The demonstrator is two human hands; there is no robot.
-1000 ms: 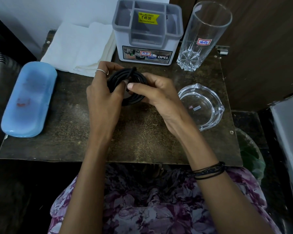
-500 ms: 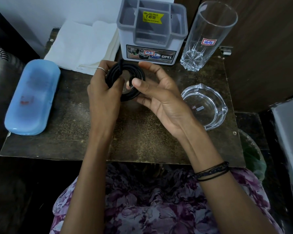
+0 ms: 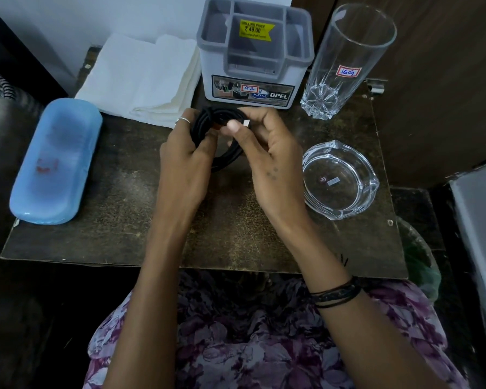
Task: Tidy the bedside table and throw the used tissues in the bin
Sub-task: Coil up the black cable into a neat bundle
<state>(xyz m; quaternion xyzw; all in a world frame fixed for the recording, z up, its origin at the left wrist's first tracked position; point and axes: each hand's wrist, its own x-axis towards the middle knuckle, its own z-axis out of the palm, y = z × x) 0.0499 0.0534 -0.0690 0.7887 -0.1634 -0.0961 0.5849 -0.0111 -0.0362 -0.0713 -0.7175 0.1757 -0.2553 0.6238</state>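
Note:
A coiled black cable [image 3: 222,161] is held above the middle of the dark bedside table [image 3: 118,231]. My left hand [image 3: 184,164] grips the coil's left side. My right hand [image 3: 267,161] pinches the cable's top, with a small white plug end at the fingertips. White folded tissues [image 3: 141,77] lie at the table's back left. A green-lined bin [image 3: 418,259] shows below the table's right front corner.
A grey-white compartment organiser [image 3: 253,54] stands at the back centre, a tall empty glass [image 3: 345,63] to its right. A glass ashtray [image 3: 340,181] sits at the right, a blue case [image 3: 54,161] at the left edge.
My right hand, spread open half a second ago, has closed on the top of the coil again. The left hand keeps its hold on the coil.

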